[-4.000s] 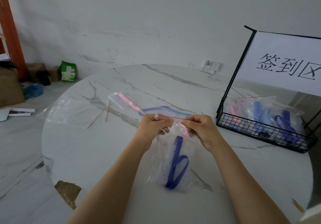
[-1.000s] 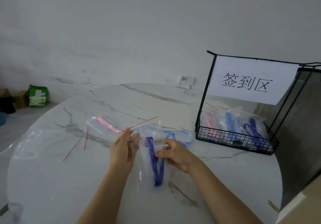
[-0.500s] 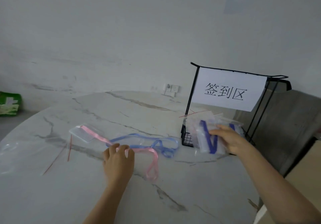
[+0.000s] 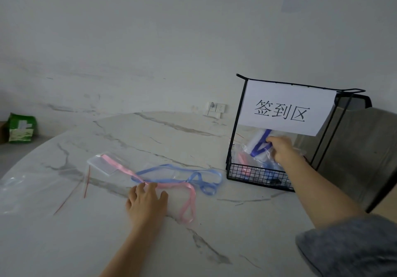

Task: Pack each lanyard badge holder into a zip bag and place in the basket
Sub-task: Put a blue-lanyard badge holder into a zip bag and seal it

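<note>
Holding clear zip bag, dark-blue lanyard inside, right hand in basket.

the worktop is smooth and faintly glossy, white with grey veins; whether it is real stone or a stone-look slab is hard to tell. the basket is thin black metal wire with a matt finish, and the sign on it is plain white matt paper. the zip bag uppermost in the basket is clear, crinkled, shiny plastic. the pink lanyard and blue lanyard are flat cloth ribbon with a satin sheen. the badge holder is clear smooth plastic. the sleeve is grey matt cloth. the wall is matt, scuffed paint.
</note>
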`<state>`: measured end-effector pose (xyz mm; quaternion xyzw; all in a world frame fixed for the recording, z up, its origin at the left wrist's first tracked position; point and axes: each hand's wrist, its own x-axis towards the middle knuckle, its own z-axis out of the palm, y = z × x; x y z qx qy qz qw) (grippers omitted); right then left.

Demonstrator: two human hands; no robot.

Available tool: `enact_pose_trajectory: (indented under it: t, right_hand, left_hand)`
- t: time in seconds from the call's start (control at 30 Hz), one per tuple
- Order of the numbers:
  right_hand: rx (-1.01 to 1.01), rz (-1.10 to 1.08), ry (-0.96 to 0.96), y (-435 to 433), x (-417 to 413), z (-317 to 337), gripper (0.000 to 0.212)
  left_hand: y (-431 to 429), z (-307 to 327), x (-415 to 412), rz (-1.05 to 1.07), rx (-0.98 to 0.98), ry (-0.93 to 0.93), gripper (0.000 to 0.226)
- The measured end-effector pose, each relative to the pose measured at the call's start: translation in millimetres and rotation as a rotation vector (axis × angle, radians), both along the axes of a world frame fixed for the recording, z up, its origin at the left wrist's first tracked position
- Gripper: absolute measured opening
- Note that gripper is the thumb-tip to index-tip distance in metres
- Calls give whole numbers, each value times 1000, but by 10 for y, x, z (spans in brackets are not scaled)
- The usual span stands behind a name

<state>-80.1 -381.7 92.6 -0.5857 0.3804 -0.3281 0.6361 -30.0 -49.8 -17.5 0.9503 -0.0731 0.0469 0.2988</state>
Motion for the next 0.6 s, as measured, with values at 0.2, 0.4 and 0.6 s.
enact_pose_trajectory:
  t: [0.2,0.4,0.6]
  right_hand:
    - [-158,288,299,83,197,-191,60]
    - [-215,329,390,95,318,-327,56]
    - [-353,328,575,176,314,-347,57]
  left_hand:
    - [-23,2,19,19,-2,-5,42]
    - [-30,12,11,5,47,-11,41]
    - [-26,17,-4,-12,93,-16,37]
